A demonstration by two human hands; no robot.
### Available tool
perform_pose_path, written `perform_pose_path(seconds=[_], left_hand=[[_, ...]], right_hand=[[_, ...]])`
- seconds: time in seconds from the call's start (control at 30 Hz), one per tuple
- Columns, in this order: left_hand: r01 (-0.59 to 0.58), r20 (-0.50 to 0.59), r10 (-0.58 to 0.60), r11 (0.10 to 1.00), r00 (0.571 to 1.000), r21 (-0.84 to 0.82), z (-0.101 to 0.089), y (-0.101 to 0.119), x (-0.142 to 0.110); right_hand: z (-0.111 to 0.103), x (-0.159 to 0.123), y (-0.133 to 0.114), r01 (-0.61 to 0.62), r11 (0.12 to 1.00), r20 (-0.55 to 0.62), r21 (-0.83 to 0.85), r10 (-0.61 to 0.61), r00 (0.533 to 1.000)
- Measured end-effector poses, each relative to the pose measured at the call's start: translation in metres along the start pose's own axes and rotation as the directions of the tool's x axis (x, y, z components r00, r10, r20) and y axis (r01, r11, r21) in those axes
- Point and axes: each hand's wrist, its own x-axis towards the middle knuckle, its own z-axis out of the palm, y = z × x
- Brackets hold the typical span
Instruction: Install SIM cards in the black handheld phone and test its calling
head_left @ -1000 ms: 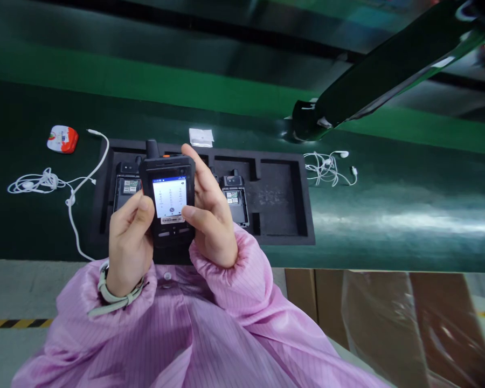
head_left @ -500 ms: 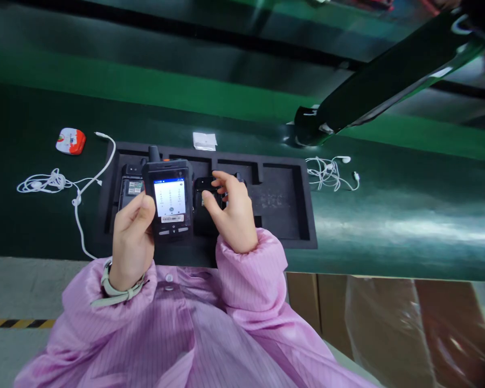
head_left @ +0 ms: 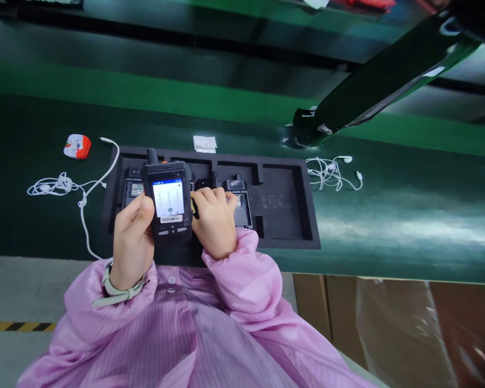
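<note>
My left hand (head_left: 131,242) grips a black rugged handset (head_left: 168,199) upright, its lit screen facing me and a stubby antenna on top. My right hand (head_left: 212,225) is curled over a second black handset (head_left: 205,184) next to the first, which it mostly hides. A small yellow mark shows by my fingers. Two more handsets lie in the black foam tray (head_left: 283,215) with their backs open: one (head_left: 132,188) left of my left hand, another (head_left: 239,207) just beyond my right fingers. Circuit parts show inside both.
White wired earphones lie on the dark green bench on both sides of the tray (head_left: 52,186) (head_left: 330,172). A red-and-white tin (head_left: 77,146) and a white paper packet (head_left: 205,144) sit behind it. A dark green bar (head_left: 380,81) crosses overhead at the upper right.
My right hand has left the held handset and come down onto the black handset by the tray, fingers now curled over it. My left hand has stayed put with its handset.
</note>
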Motion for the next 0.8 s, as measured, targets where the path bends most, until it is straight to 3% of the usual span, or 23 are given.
perform_pose_path(seconds=[0.4, 0.8], left_hand=[[-0.004, -0.006, 0.004, 1.000, 1.000, 0.030, 0.0027, 0.0026, -0.0004], [0.003, -0.015, -0.003, 1.000, 1.000, 0.015, 0.0034, 0.0033, -0.0036]], right_hand=[[-0.0004, -0.0001, -0.0031, -0.062, 0.990, 0.036, 0.124, 0.058, 0.998], [0.0016, -0.0031, 0.0005, -0.050, 0.944, -0.096, 0.327, 0.085, 0.992]])
